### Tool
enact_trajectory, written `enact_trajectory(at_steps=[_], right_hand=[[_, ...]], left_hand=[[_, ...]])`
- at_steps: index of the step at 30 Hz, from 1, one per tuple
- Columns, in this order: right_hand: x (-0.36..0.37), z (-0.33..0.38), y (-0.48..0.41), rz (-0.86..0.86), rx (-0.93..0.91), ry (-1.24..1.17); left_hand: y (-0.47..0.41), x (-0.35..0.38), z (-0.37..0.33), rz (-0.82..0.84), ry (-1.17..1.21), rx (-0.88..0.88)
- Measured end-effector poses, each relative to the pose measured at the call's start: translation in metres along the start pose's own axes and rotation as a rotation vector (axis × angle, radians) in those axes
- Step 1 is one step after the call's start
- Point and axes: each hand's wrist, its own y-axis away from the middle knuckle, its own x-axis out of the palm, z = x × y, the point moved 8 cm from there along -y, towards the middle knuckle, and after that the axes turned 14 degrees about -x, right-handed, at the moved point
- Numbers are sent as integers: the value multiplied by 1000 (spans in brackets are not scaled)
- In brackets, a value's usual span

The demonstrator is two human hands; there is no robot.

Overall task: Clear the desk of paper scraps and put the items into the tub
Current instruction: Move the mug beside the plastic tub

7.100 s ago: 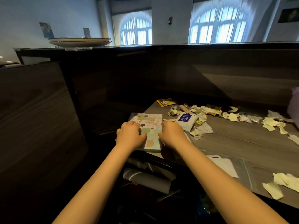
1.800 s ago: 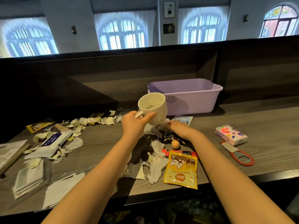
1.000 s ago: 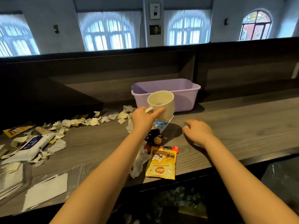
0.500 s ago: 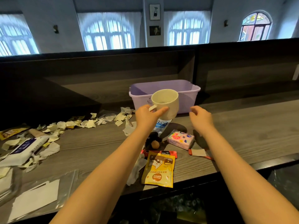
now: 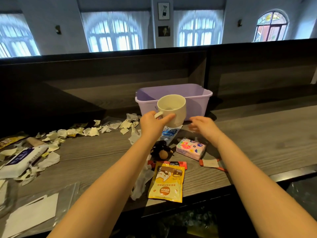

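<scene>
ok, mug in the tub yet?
Out. The left hand holds the mug by its handle, in the air in front of the tub.

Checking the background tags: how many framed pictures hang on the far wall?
2. The upper picture hangs high on the far wall, near the centre of the view. The lower picture hangs just below it. More may lie outside the view.

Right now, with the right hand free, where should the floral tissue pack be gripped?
Probably pinch the floral tissue pack across its long sides, from above, with the right hand. It lies flat on the desk, top face clear; a dark toy crowds its left end.
</scene>
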Motion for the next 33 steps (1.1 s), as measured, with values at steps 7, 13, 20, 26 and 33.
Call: enact_trajectory(at_steps=[7, 13, 20, 26, 33], right_hand=[[-33, 10, -6, -208, -81, -164], [-46, -9, -3, -257, -52, -127], [-51, -31, -5, -281, 12, 29], [-48, -34, 1, -311, 44, 121], [-47, 3, 19, -362, -90, 465]], left_hand=[[-8, 46, -13, 164, -111, 36], [-12, 88, -7, 372, -205, 37], [-13, 105, 10, 493, -348, 11], [-9, 103, 3, 424, -512, 63], [-3, 59, -6, 267, -558, 40]])
